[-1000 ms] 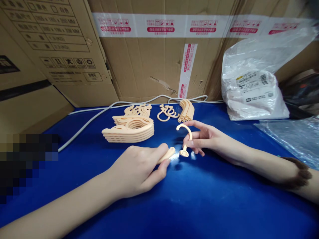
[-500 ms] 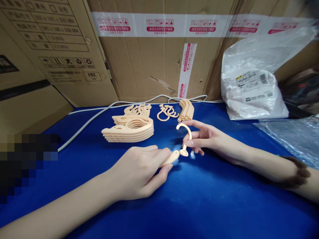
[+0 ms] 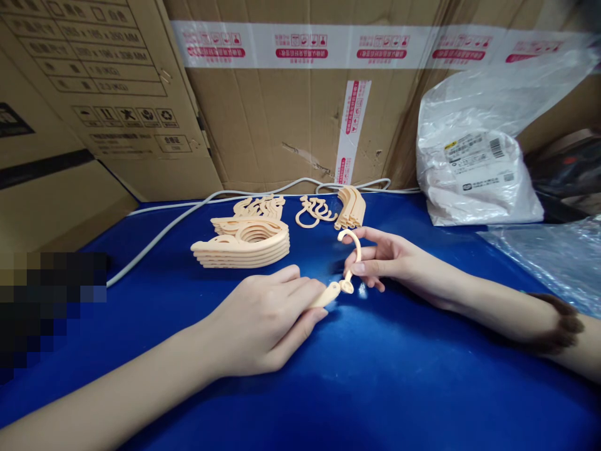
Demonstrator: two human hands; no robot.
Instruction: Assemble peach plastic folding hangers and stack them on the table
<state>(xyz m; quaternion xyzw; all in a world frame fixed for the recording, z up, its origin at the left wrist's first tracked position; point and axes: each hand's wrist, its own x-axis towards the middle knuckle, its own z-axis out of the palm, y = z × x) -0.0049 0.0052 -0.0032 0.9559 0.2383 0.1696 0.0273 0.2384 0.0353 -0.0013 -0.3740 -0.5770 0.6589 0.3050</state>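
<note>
My left hand is closed around a beige plastic hanger arm; most of the piece is hidden under the fingers, and its rounded end with a small hole sticks out to the right. Between the thumb and fingers of my right hand is a beige hanger hook, curved end up. The hook's round base is close beside the arm's tip; I cannot tell whether they touch. Behind my left hand lies a neat stack of beige hanger pieces.
Farther back on the blue table are loose hooks, curved arms and a pile of small beige parts. A grey cable runs behind them. Cardboard boxes wall the back; a white plastic bag stands right.
My left hand has shifted slightly right, bringing the arm's tip closer to the hook's base. The hook has tilted a little in my right hand, its curved tip moving right.
</note>
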